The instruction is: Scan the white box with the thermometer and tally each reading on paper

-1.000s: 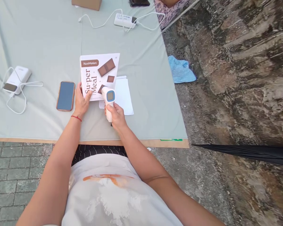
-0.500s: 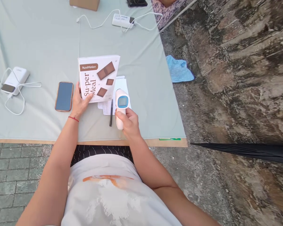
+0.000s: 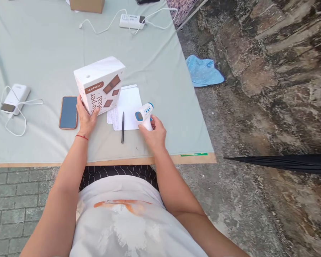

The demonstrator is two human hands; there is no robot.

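My left hand (image 3: 86,117) grips the lower left part of a white NutriMotion box (image 3: 100,73), tilted so that its front and top both show. In my right hand (image 3: 155,134) is a white and blue infrared thermometer (image 3: 144,114), held by its handle with the head pointing up and to the right. Between my hands, white paper sheets (image 3: 130,103) lie on the table, partly covered by the box. A black pen (image 3: 123,127) rests across their lower edge. Left of my left hand lies a phone (image 3: 68,112) with a dark screen.
A cloth-covered table (image 3: 42,46) spans the view. One power bank (image 3: 16,98) with a cable sits at left, another power bank (image 3: 132,21) at the back near a cardboard box (image 3: 87,5). Beyond the right edge are a blue cloth (image 3: 204,71) and a stone wall (image 3: 270,71).
The box has turned and tipped, showing its top face. My right hand has moved right and rotated the thermometer, whose head now leans right, away from the pen and papers.
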